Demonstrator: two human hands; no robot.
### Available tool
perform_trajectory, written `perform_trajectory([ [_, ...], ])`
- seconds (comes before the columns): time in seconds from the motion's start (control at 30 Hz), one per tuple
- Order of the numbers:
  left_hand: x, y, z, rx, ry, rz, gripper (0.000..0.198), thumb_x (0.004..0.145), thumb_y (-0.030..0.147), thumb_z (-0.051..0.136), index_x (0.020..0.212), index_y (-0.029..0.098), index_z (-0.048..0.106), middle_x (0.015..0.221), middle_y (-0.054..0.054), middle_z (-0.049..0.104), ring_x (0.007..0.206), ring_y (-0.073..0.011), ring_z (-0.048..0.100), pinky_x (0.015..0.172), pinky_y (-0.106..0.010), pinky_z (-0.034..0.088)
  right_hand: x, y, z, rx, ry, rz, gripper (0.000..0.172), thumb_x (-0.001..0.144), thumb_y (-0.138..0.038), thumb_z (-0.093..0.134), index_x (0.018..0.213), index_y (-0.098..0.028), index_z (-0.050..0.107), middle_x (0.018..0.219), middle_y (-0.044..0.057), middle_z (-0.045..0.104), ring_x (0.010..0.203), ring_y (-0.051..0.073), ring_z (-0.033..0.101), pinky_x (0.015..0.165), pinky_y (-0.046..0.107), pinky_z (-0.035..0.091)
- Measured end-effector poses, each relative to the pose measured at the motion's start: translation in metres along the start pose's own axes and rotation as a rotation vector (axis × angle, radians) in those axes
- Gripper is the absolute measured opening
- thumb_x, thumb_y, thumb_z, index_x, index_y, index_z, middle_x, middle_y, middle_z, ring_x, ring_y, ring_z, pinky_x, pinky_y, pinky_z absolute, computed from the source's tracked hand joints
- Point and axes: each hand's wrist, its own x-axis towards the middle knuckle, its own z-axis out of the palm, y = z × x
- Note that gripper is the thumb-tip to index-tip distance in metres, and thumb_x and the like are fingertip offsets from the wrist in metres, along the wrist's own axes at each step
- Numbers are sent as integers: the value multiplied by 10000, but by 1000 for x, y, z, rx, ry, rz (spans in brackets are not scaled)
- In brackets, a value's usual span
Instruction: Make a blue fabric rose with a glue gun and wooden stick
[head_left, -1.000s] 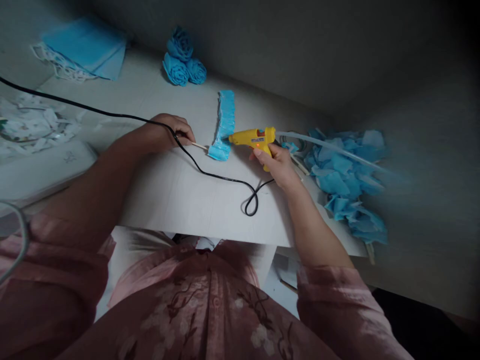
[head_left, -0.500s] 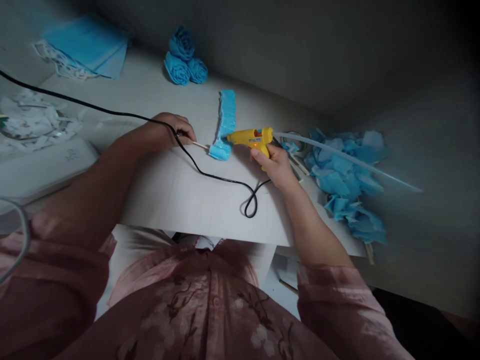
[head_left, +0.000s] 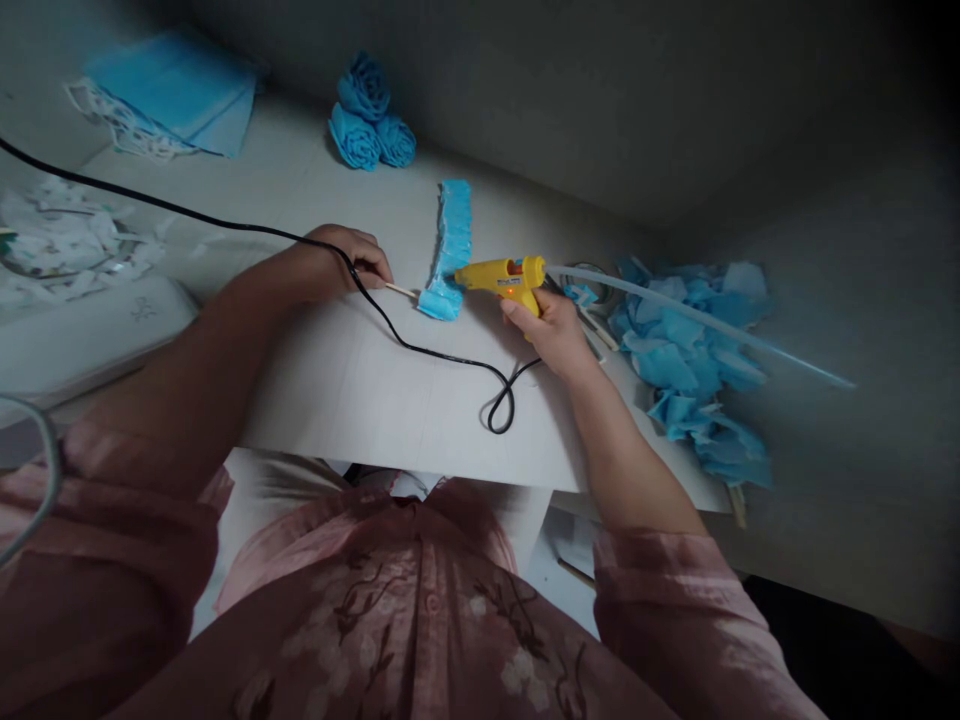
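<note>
In my right hand (head_left: 553,325) is a yellow glue gun (head_left: 491,273), its nozzle pointing left at a pleated light-blue strip (head_left: 454,225). Whether the tip touches the strip I cannot tell. A long clear glue stick (head_left: 697,322) sticks out of the gun's back, and a small orange light glows on its side. My left hand (head_left: 352,258) pinches a thin wooden stick (head_left: 400,290), whose far end meets the strip's near end. The strip lies lengthwise on the white table (head_left: 360,400).
A black cord (head_left: 442,356) crosses in front of my left hand and loops near the gun. Three blue rolled roses (head_left: 365,125) sit at the back. Blue face masks (head_left: 176,90) are stacked back left, white scraps (head_left: 67,240) lie left, and cut blue pieces (head_left: 690,340) are heaped right.
Both hands and the strip stay almost where they were. The far end of the glue stick has shifted slightly to the right.
</note>
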Motion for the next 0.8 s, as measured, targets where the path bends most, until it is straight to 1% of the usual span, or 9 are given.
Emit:
perform_trajectory([
  [0.1,2,1,0,6,-1,-12,492,875,617,563,927,191,806,993,-55,769,917,-193,667,863,-315,501,0,0,-4,2,3,-2,480,842,-700,694,745,-237,618,693,1,568,657,157,485,600,299,395],
  [0.17,2,4,-1,16,-8,-15,500,875,611,556,925,180,807,989,-59,762,920,-201,672,864,-316,501,0,0,-7,-9,5,-8,482,837,-701,703,743,-235,625,690,-1,563,646,152,472,596,301,384],
  [0.3,-1,10,-5,12,-20,-8,507,897,607,554,946,162,793,991,-57,755,898,-163,631,850,-303,496,0,0,-13,-26,14,-7,479,828,-692,719,729,-231,635,678,-6,556,626,141,443,573,295,364],
  [0.4,-2,10,-5,-2,-19,-8,491,912,620,559,947,180,775,987,-38,755,873,-140,605,837,-295,492,0,0,-15,-28,7,-11,465,836,-677,721,723,-234,640,676,-4,564,637,145,462,581,293,379],
  [0.53,-1,8,-3,-25,4,-11,542,882,696,568,906,193,771,963,-42,761,858,-152,605,819,-312,490,0,1,-17,-26,1,-5,459,837,-680,721,725,-241,647,679,-2,582,648,153,484,591,298,398],
  [0.73,-2,19,-8,-29,-24,-50,641,860,769,544,930,180,787,997,-46,768,892,-156,610,852,-322,488,-1,-1,-18,-28,-5,-11,493,812,-720,728,713,-244,645,668,1,575,623,150,452,572,304,376],
  [0.8,-2,21,-9,-33,-31,-55,625,859,762,545,927,188,784,997,-42,769,898,-157,613,854,-320,489,-1,-2,-18,-37,-8,-5,492,810,-717,734,706,-246,641,651,-2,559,614,149,438,561,301,358],
])
